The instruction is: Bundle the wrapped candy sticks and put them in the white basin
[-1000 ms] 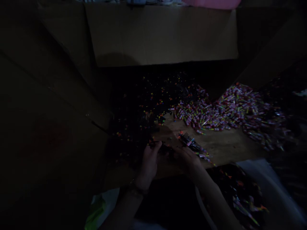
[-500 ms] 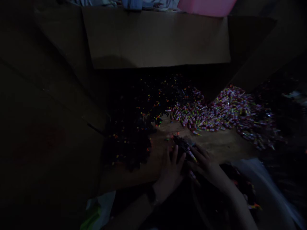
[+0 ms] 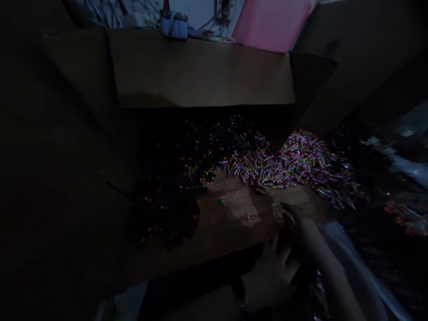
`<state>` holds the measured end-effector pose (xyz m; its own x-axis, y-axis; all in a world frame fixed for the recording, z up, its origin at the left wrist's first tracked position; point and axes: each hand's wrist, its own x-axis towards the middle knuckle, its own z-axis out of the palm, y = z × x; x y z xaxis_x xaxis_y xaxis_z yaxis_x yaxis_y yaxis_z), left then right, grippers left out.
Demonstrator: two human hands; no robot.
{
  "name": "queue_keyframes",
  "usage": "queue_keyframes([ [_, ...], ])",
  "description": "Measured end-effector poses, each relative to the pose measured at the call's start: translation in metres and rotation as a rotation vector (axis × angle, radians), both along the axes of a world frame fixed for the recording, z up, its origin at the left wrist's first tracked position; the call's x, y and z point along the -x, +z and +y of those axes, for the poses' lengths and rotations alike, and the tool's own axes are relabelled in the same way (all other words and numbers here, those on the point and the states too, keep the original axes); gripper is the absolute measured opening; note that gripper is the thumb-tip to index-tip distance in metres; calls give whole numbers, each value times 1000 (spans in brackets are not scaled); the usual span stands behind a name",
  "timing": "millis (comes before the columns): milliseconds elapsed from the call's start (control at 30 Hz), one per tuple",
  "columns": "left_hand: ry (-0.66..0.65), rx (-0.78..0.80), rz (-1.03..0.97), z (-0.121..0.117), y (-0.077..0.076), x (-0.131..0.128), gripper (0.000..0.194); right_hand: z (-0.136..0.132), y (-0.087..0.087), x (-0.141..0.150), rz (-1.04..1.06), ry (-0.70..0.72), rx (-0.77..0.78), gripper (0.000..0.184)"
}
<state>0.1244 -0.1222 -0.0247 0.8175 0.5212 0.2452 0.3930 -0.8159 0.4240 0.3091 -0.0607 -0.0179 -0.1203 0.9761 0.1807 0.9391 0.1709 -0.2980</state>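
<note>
Pink tubes (image 3: 281, 167) lie heaped on the wooden counter (image 3: 230, 209), beside dark pieces (image 3: 167, 214). The left hand (image 3: 272, 272) has fingers spread apart near the front edge — the right hand (image 3: 294, 225) is close by, its grip too blurred to tell.

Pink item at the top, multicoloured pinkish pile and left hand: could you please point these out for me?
Pink item (image 3: 270, 22): head view, middle of its front.
Pinkish pile (image 3: 284, 168): head view, middle of the heap.
Left hand (image 3: 270, 275): head view, back of the hand.
</note>
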Motion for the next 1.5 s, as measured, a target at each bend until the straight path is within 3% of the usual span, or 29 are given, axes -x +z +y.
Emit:
queue_keyframes([
  [100,110,-31,-7,22,10,43,48,55,-12,46,-21,36,-66,41],
  [167,324,-145,6,36,12,80,42,76,-21,64,-35,17,-116,42],
  [300,746,-363,13,52,2,162,42,85,-35,69,-41,3,-190,34],
  [433,968,-441,77,52,-24,214,40,84,-38,53,-22,-25,-244,35],
  [567,1043,-395,187,51,-43,220,52,105,-29,43,-46,29,-243,29],
  [867,1043,-419,215,56,-52,217,50,195,15,54,-258,674,-65,31],
  [1100,1020,-483,231,53,-52,220,50,222,6,71,-326,985,16,44],
  [1300,1008,-531,235,51,-52,223,61,234,-1,89,-309,1042,17,36],
  [1500,1010,-572,227,54,-56,224,69,234,-14,107,-260,860,-9,35],
])
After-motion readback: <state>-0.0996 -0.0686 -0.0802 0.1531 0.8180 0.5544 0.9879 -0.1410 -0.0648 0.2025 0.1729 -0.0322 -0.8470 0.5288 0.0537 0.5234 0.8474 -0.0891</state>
